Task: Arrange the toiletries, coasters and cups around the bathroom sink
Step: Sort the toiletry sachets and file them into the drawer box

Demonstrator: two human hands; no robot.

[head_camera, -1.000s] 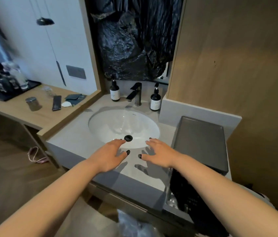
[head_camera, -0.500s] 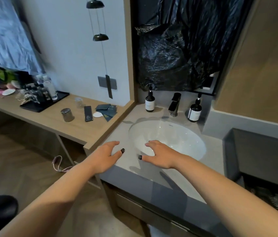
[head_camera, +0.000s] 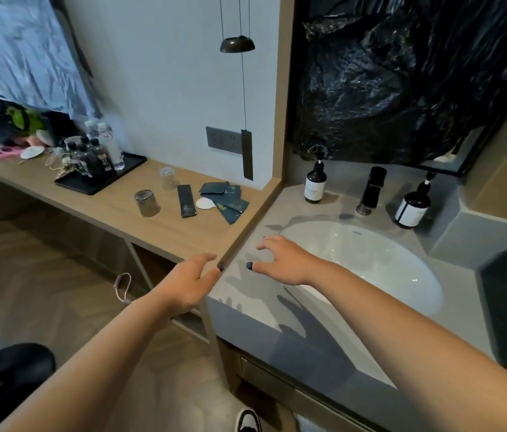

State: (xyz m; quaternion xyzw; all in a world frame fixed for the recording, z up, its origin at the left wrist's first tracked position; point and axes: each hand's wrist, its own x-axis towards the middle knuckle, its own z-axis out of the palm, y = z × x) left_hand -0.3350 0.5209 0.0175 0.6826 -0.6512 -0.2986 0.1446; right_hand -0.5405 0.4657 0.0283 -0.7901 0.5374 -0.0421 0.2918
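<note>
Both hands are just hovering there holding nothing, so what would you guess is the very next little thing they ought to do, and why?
Probably reach the left hand forward to the dark teal toiletry sachets on the wooden counter. Both it and the right hand are empty, and the sachets lie loose, nearest the white sink.

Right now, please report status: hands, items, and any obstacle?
Left hand and right hand open, holding nothing. Cups, sachets, coaster on wooden counter, untouched. Nothing between hands and items.
</note>
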